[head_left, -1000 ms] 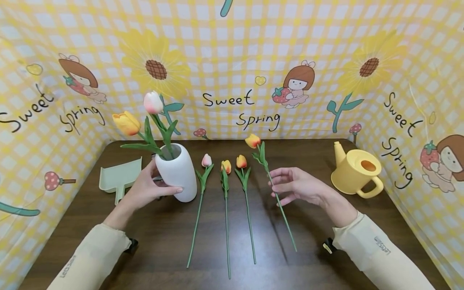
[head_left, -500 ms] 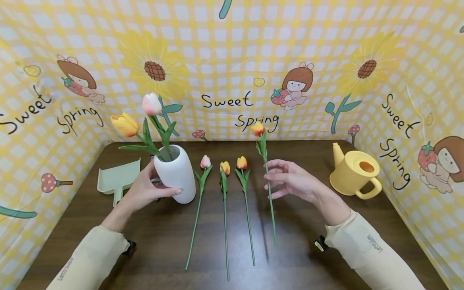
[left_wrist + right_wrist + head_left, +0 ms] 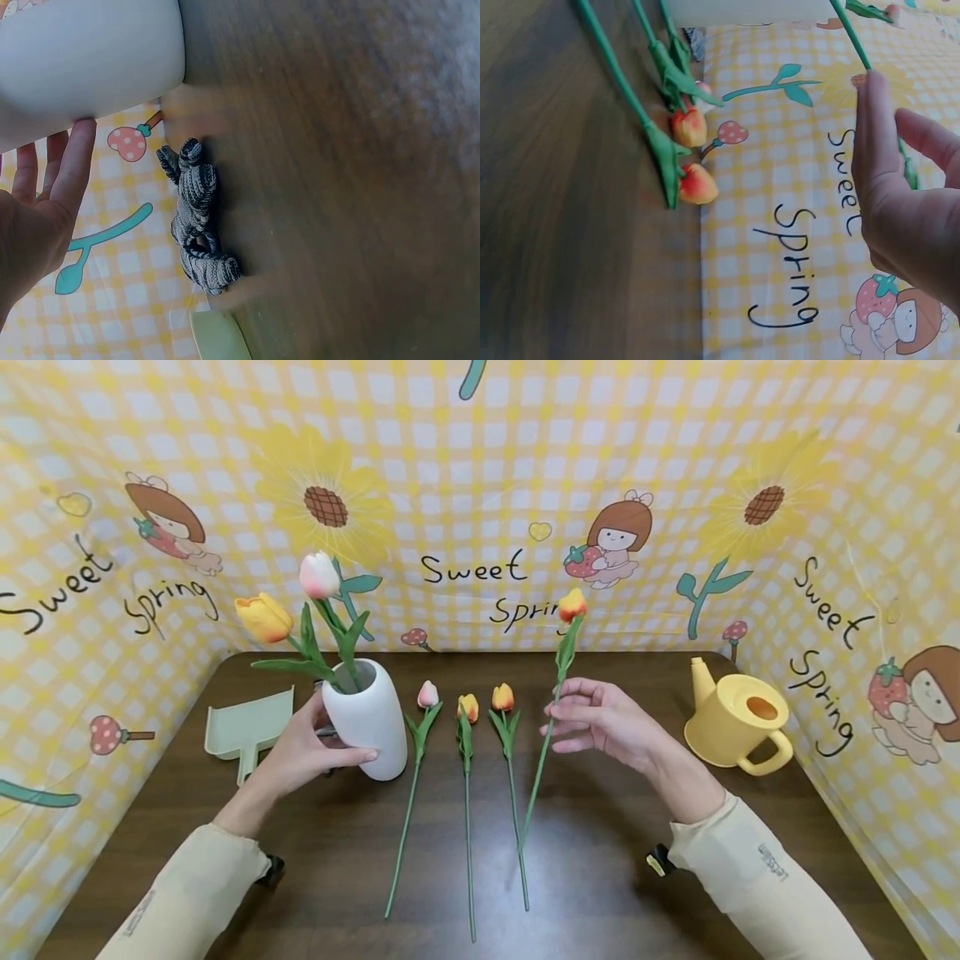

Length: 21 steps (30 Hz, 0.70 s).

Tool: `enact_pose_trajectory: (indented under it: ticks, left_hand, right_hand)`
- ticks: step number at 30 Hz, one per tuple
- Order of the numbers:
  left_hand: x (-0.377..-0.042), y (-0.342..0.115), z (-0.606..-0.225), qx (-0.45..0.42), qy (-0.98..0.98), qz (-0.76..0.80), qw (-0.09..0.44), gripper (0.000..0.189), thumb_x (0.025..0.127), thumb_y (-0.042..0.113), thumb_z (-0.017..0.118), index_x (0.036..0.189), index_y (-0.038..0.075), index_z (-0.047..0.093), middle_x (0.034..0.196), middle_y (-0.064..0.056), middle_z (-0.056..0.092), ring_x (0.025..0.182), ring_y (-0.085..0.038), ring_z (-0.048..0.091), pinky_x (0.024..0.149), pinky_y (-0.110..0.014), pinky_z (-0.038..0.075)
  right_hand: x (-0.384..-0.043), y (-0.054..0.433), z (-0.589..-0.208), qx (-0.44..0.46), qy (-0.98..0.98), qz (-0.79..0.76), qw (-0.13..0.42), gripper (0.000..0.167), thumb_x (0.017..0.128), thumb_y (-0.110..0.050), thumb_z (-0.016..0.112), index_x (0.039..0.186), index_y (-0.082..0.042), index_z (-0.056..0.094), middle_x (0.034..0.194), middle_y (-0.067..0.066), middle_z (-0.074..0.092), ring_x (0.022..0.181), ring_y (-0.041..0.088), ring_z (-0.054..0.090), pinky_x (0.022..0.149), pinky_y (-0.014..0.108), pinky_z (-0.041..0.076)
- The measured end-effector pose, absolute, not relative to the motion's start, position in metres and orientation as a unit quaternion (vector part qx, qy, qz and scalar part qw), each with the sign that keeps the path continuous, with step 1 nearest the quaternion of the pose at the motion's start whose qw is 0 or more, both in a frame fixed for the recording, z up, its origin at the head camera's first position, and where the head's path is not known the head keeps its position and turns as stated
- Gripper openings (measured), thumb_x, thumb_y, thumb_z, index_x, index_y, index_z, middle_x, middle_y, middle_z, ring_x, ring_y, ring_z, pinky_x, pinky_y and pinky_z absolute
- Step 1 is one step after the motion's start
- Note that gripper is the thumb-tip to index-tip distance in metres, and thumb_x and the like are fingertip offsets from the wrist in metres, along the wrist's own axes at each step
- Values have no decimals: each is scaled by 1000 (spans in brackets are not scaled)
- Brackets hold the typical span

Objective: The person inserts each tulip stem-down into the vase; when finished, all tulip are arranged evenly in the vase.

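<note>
My left hand [image 3: 303, 745] grips a white vase [image 3: 367, 718] from its left side, thumb across the front; the vase leans a little. A yellow tulip [image 3: 264, 617] and a pink-white tulip [image 3: 320, 575] stand in it. In the right wrist view, my right hand [image 3: 892, 165] pinches the green stem of an orange-yellow tulip, whose bloom [image 3: 572, 605] is raised in the head view. This stem slants down to the left, its lower end overlapping a lying stem in view. Between the hands lie a pink tulip [image 3: 427, 695] and two orange-yellow tulips [image 3: 468, 708], roughly side by side.
A yellow watering can [image 3: 731, 722] stands at the right. At the left lies a pale green dustpan [image 3: 247, 727], partly behind my left arm. The left wrist view shows a crumpled dark striped knitted bundle [image 3: 196, 217]. Checked cloth [image 3: 450, 460] walls surround the brown table [image 3: 600, 893].
The tulip in my right hand has swung: its bloom moved right and up, its stem end left. My right hand shifted slightly left and farther away. The left hand and vase stay put.
</note>
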State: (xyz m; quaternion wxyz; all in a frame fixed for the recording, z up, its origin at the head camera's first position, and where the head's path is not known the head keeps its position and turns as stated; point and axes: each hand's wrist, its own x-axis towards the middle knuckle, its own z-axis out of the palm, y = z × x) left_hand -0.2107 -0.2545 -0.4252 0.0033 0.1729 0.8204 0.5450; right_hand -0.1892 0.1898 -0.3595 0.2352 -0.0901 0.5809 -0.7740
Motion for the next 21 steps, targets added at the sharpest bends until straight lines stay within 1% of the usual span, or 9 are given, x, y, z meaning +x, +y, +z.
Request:
enact_pose_trajectory:
  ticks: [5, 11, 17, 21]
  left_hand:
    - [-211, -254, -424, 183, 819, 544, 6, 89, 74, 12, 93, 147, 21, 42, 130, -8, 59, 111, -25, 60, 81, -33, 59]
    - [-210, -255, -424, 181, 820, 544, 6, 89, 74, 13, 93, 147, 20, 42, 129, -8, 59, 111, -26, 60, 81, -31, 59]
    - [-210, -256, -425, 184, 820, 541, 6, 89, 74, 13, 93, 147, 19, 41, 129, -8, 59, 111, -27, 59, 81, -31, 59]
    - [-211, -257, -426, 185, 820, 541, 3, 90, 74, 12, 93, 147, 20, 41, 129, -8, 59, 111, -27, 59, 81, -32, 59]
  right_hand:
    - [-189, 181, -348, -128, 557, -800, 182, 9, 99, 0, 63, 102, -5, 57, 98, 10, 70, 96, 32, 73, 85, 53, 56]
    - [-188, 164, -335, -168, 542, -814, 120, 8, 100, -3, 63, 105, -4, 56, 99, 12, 69, 98, 35, 72, 82, 53, 57]
    - [-191, 147, -321, -211, 510, -831, 71, 10, 98, 1, 64, 107, 2, 60, 100, 15, 70, 99, 36, 72, 85, 50, 57]
    - [-194, 135, -309, -249, 500, -829, 41, 7, 97, 3, 64, 104, 4, 65, 96, 15, 70, 97, 34, 72, 85, 49, 57]
